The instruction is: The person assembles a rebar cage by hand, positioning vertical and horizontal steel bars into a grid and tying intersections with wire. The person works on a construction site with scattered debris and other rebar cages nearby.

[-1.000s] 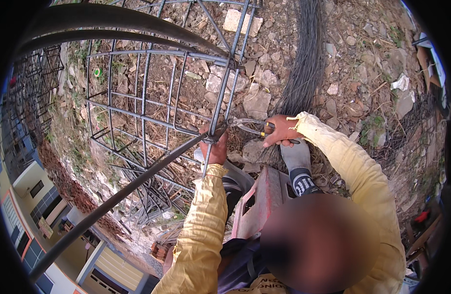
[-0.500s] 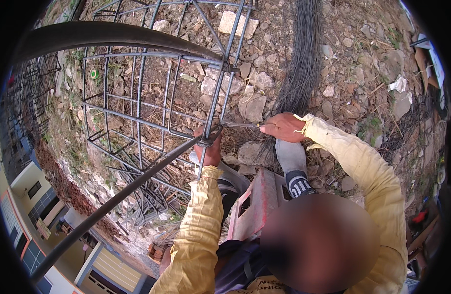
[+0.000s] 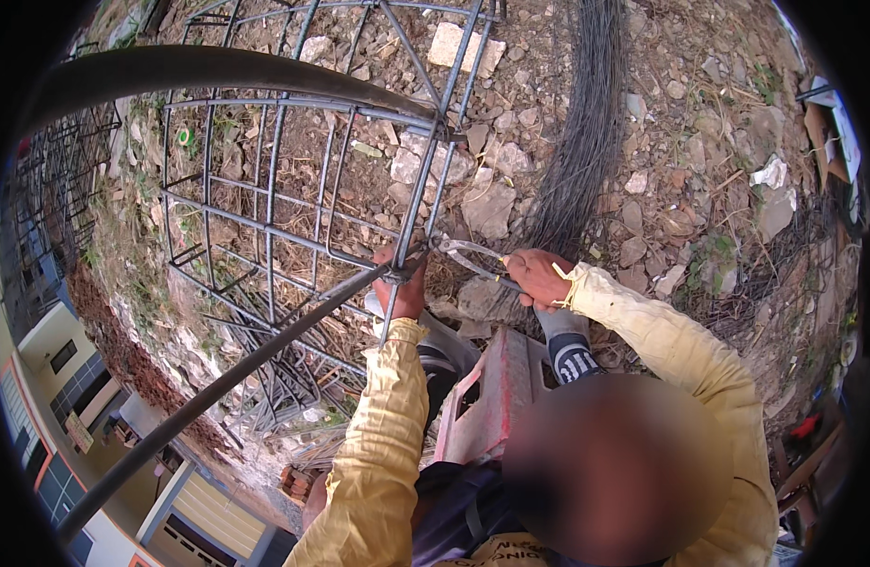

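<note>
My left hand (image 3: 405,285) is closed around the end of a steel rebar cage (image 3: 269,227), where several bars cross. My fingers are partly hidden behind the bars. To its right, my right hand (image 3: 541,280) grips metal pincers (image 3: 473,251) by the handles, which stand apart. The pincer jaws are beside the bar joint above my left hand. Whether they bite on a tie wire is too small to tell.
A thick bundle of thin dark wire (image 3: 586,123) lies on the stony ground ahead. A worn pinkish stool (image 3: 482,397) stands between my legs. Two dark curved bars, one a broad arc (image 3: 227,74), cross the left side. More rebar cages (image 3: 52,180) stand far left.
My right hand has turned and lowered slightly. The pincers, seen narrow before, now show their two handles spread. My left hand stays at the bar joint.
</note>
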Available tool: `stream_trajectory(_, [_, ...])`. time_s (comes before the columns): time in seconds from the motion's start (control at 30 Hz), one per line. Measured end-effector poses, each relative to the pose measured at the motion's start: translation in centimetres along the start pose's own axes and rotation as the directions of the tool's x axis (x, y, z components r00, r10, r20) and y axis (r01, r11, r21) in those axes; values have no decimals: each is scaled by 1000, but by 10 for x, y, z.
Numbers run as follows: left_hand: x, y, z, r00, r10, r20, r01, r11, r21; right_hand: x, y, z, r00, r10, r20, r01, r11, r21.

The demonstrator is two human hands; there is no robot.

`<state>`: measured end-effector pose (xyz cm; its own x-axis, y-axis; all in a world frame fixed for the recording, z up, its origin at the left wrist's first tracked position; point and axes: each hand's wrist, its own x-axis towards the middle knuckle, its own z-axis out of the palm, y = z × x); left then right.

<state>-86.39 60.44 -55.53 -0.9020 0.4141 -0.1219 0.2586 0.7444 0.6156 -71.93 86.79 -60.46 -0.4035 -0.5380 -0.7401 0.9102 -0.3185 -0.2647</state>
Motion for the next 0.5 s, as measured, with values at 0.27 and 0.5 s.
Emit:
stream_trajectory(0.27, [-3, -11, -3, 999, -28, -24, 28, 1000, 0, -63, -62, 100, 908, -204, -367, -54, 811, -583])
stream_trajectory(0.5, [-3, -7, -12, 999, -1, 52, -11, 972, 235, -64, -50, 77, 629, -769, -109, -48, 101, -994])
